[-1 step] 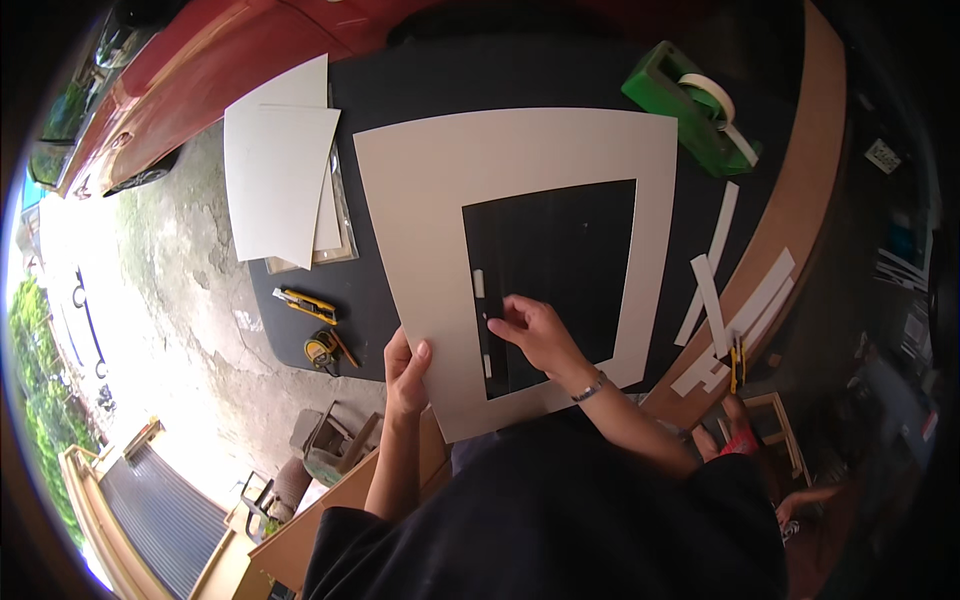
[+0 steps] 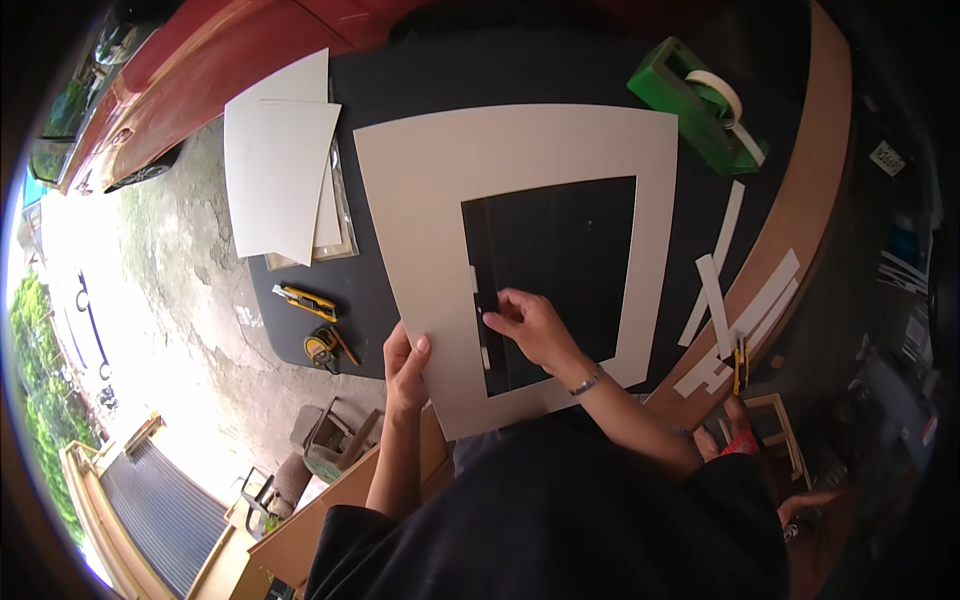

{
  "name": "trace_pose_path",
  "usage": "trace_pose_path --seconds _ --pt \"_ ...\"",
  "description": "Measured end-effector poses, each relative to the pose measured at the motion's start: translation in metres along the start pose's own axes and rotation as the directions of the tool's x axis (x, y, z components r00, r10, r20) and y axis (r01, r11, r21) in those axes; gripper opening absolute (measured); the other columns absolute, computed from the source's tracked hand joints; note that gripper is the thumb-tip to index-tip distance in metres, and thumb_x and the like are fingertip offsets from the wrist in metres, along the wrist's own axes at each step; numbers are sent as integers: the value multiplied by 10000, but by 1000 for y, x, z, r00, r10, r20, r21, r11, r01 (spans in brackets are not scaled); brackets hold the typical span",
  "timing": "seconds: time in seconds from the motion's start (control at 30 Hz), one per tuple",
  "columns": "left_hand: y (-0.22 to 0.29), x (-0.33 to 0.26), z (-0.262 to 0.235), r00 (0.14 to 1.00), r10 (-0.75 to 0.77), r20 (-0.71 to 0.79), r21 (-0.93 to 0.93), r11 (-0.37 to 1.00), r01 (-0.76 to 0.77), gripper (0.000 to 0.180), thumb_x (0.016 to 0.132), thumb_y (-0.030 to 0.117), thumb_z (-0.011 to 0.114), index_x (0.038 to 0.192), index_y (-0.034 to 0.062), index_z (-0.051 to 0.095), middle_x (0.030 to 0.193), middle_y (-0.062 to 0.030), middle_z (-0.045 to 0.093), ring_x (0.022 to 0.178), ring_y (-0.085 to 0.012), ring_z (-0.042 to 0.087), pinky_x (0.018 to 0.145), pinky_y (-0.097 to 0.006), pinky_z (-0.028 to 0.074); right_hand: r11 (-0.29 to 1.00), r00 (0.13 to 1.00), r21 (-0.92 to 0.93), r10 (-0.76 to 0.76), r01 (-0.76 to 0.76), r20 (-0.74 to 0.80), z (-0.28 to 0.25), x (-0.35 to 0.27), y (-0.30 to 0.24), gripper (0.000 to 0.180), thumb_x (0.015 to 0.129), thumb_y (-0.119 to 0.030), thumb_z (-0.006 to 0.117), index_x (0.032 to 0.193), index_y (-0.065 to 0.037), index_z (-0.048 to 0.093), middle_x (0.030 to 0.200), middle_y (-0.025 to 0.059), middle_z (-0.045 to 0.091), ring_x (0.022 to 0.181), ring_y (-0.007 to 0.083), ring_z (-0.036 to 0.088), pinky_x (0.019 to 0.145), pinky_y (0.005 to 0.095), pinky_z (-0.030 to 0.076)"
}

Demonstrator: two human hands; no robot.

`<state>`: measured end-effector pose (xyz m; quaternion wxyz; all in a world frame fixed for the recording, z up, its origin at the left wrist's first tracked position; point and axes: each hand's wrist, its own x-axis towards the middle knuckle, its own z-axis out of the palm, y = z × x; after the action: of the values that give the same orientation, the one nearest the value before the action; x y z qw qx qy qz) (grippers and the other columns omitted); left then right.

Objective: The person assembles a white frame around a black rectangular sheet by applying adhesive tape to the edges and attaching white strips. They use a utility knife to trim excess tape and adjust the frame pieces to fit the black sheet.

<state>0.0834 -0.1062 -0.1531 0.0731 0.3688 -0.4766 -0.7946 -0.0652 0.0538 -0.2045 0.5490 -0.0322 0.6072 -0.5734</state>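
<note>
The pale frame-shaped board (image 2: 540, 148) is held at its near left edge over the black worktop (image 2: 480, 75), its lower edge reaching past the worktop toward the dark-shirted body. Along the right, a long brown panel (image 2: 815, 130) is seen, and at the far left white sheets (image 2: 280, 180) are stacked, partly overlapping. A green tape dispenser (image 2: 670, 85) is placed near the board's far right corner. The board's left margin is gripped by the left hand (image 2: 407, 365), with the thumb on top. The right hand (image 2: 535, 325) is held over the window with fingers bent near its left edge; whether anything is pinched there cannot be told. Loose white strips (image 2: 714, 300) are scattered at the right, while a yellow cutter (image 2: 308, 301) and a tape measure (image 2: 321, 346) are left at the left. Two short white pieces are seen at the window's left edge, one higher (image 2: 473, 280) and one lower (image 2: 485, 352). As far as can be judged, the window is fully cut and only that edge is dealt with; no such pieces are seen along the other three.
</note>
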Motion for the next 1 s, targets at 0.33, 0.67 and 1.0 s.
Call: trace_pose_path --seconds 0.33,0.67,1.0 --pt "-21 54 -17 999 22 -45 106 994 -17 463 879 197 635 1278 -28 574 1096 -66 645 1036 -146 605 932 -289 471 991 968 128 4 -37 252 16 51 15 99 1008 -91 653 939 -29 617 761 -18 612 635 38 522 574 235 450" --pt "26 130 7 986 -80 -146 337 933 126 376 924 200 783 1176 -29 623 959 -88 713 816 -139 691 725 -290 571 988 955 72 108 -133 278 18 48 17 85 1055 -65 536 1015 -21 597 759 12 623 572 74 561 532 240 466" --pt "18 136 -1 990 -98 -97 239 964 119 297 975 201 732 1134 -30 635 940 -83 725 798 -123 695 712 -288 573 997 978 -67 -24 38 206 10 43 32 154 1072 -130 542 985 -4 565 762 44 612 601 103 607 556 266 487"
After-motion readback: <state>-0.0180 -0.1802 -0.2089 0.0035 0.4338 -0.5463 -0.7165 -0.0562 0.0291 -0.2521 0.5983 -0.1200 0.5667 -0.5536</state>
